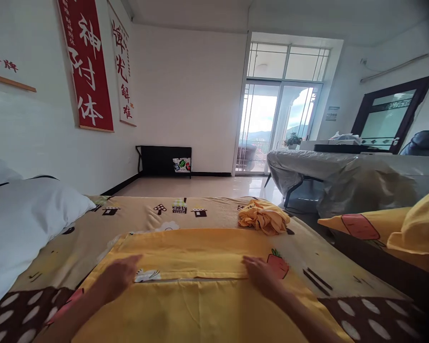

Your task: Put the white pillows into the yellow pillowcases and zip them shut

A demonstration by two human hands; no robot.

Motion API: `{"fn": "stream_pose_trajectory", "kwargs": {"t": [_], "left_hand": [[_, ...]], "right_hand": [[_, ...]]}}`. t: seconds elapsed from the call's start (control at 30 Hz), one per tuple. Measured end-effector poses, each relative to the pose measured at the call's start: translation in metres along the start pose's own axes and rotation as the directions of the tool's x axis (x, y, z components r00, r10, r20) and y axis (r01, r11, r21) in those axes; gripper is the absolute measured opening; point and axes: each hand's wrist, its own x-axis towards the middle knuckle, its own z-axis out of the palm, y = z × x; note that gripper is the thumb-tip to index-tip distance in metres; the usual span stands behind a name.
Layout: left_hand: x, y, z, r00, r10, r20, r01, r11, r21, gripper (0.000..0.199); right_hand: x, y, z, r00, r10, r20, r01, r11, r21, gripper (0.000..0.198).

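Observation:
A yellow pillowcase (196,309) with printed red fruit or vegetable motifs lies spread flat on the bed in front of me. Across its far part runs a wide folded band (196,252), with a narrow slit along the near edge. My left hand (123,275) is closed on the left end of this band, beside a white printed patch. At the right end, my right hand (260,272) has its fingers closed on the cloth, close to a red print. Both hands are slightly blurred, and the fingertips partly hide in the fabric.
White pillows (32,214) lie on the left. A crumpled orange-yellow cloth (263,217) sits at the bed's far right. More yellow printed fabric (414,226) hangs at the right edge. Beyond stands a plastic-covered table (372,176); a folded black table (157,161) leans against the wall.

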Motion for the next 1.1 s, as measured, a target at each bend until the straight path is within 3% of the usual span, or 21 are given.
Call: {"fn": "stream_pose_trajectory", "kwargs": {"t": [0.07, 0.13, 0.23, 0.33, 0.47, 0.57, 0.67, 0.77, 0.9, 1.0, 1.1], "left_hand": [[0.012, 0.057, -0.006, 0.977, 0.166, 0.133, -0.167, 0.986, -0.010, 0.037], [0.024, 0.098, -0.004, 0.946, 0.285, 0.158, -0.274, 0.958, -0.088, 0.031], [0.037, 0.124, 0.008, 0.941, 0.313, 0.127, -0.292, 0.943, -0.160, 0.032], [0.041, 0.124, 0.029, 0.965, 0.253, 0.065, -0.234, 0.948, -0.215, 0.020], [0.034, 0.111, 0.056, 0.992, 0.107, -0.064, -0.123, 0.930, -0.346, 0.018], [0.029, 0.106, 0.066, 0.988, 0.067, -0.140, -0.124, 0.881, -0.456, 0.013], [0.029, 0.105, 0.066, 0.988, 0.073, -0.139, -0.131, 0.870, -0.475, 0.012], [0.028, 0.106, 0.062, 0.987, 0.091, -0.132, -0.142, 0.880, -0.454, 0.009], [0.023, 0.105, 0.058, 0.981, 0.126, -0.145, -0.175, 0.897, -0.405, 0.007], [0.019, 0.103, 0.056, 0.981, 0.145, -0.129, -0.187, 0.884, -0.428, 0.012], [0.017, 0.102, 0.054, 0.981, 0.154, -0.115, -0.190, 0.867, -0.461, 0.016]], "right_hand": [[0.000, -0.067, -0.002, 0.977, -0.134, 0.166, 0.128, 0.991, 0.044, 0.028], [-0.006, -0.121, -0.004, 0.945, -0.191, 0.265, 0.172, 0.981, 0.093, 0.026], [-0.016, -0.162, -0.004, 0.887, -0.277, 0.371, 0.276, 0.960, 0.056, 0.029], [-0.017, -0.159, 0.003, 0.857, -0.354, 0.374, 0.356, 0.932, 0.066, 0.025], [-0.007, -0.130, 0.018, 0.912, -0.297, 0.283, 0.264, 0.953, 0.147, 0.022], [-0.003, -0.121, 0.025, 0.942, -0.241, 0.233, 0.210, 0.966, 0.149, 0.024], [-0.011, -0.134, 0.030, 0.927, -0.259, 0.270, 0.232, 0.964, 0.130, 0.024], [-0.025, -0.156, 0.037, 0.903, -0.343, 0.259, 0.340, 0.939, 0.058, 0.016], [-0.034, -0.170, 0.040, 0.891, -0.387, 0.236, 0.405, 0.914, -0.026, 0.025], [-0.026, -0.160, 0.032, 0.877, -0.378, 0.298, 0.392, 0.920, 0.014, 0.023], [-0.008, -0.142, 0.020, 0.908, -0.275, 0.314, 0.269, 0.961, 0.066, 0.019]]}}
